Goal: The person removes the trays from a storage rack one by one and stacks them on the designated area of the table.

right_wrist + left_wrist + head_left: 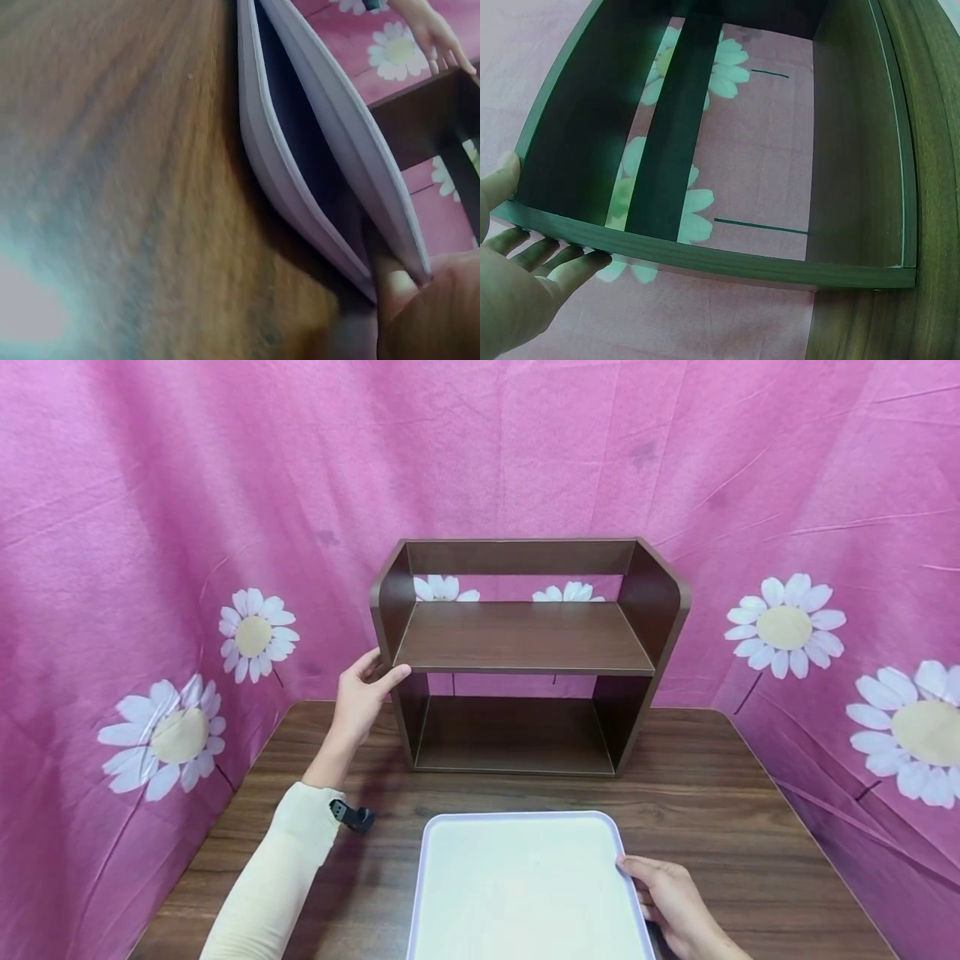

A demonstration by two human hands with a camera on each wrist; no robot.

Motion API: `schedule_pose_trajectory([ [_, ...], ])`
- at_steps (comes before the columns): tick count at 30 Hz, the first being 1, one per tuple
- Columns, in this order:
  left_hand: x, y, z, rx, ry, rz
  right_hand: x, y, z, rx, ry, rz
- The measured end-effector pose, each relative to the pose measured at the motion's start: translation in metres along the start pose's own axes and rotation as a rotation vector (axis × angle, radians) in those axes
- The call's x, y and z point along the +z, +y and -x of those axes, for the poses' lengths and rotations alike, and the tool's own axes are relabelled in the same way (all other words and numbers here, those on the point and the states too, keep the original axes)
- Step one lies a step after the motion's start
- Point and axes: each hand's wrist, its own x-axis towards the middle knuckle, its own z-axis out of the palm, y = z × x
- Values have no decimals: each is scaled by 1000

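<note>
A dark brown two-tier desktop shelf (525,635) stands upright on the wooden table. My left hand (360,697) grips its left side panel, thumb at the front edge by the middle board and fingers along the outer face; the left wrist view shows the fingers (547,255) on that panel. In front of the shelf is a flat white rectangular case (528,885) with a lavender rim. My right hand (671,893) pinches the right edge of its upper layer. The right wrist view shows the case (322,142) parted along its side, with a dark gap between two layers.
The wooden table (720,827) runs under the shelf and case. A pink cloth (525,452) printed with white daisies hangs behind and on both sides, close to the table's edges. A black band (351,817) is on my left wrist.
</note>
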Motion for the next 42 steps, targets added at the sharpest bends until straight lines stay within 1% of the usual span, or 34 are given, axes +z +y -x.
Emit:
schedule_pose_trajectory([
  [2, 0, 0, 0, 4, 0, 1, 3, -3, 1, -16, 55, 85],
  [5, 0, -1, 0, 7, 2, 4, 5, -8, 0, -55, 113, 220],
  [10, 0, -1, 0, -7, 0, 9, 5, -14, 2, -122, 196, 457],
  [14, -1, 0, 2, -15, -2, 4, 4, -18, 4, -169, 238, 582],
  [17, 0, 0, 2, -21, -6, 0, 3, -19, 5, -206, 236, 601],
  [22, 0, 0, 2, -26, -1, 1, 3, -19, 5, -273, 205, 632],
  [26, 0, 1, 2, -17, -3, 8, 3, -19, 5, -285, 203, 695],
  [29, 0, 2, 2, -11, -9, 12, 3, -19, 4, -296, 198, 706],
  [31, -1, 3, 2, -14, -6, 15, 1, -19, 3, -304, 171, 690],
  [37, 0, 2, 0, -22, -8, 20, -5, -19, 0, -310, 18, 680],
  [39, 0, 2, 1, -20, -9, 23, -6, -19, -1, -309, -5, 681],
  [42, 0, 3, 1, -18, -8, 24, -6, -19, 0, -307, -13, 667],
])
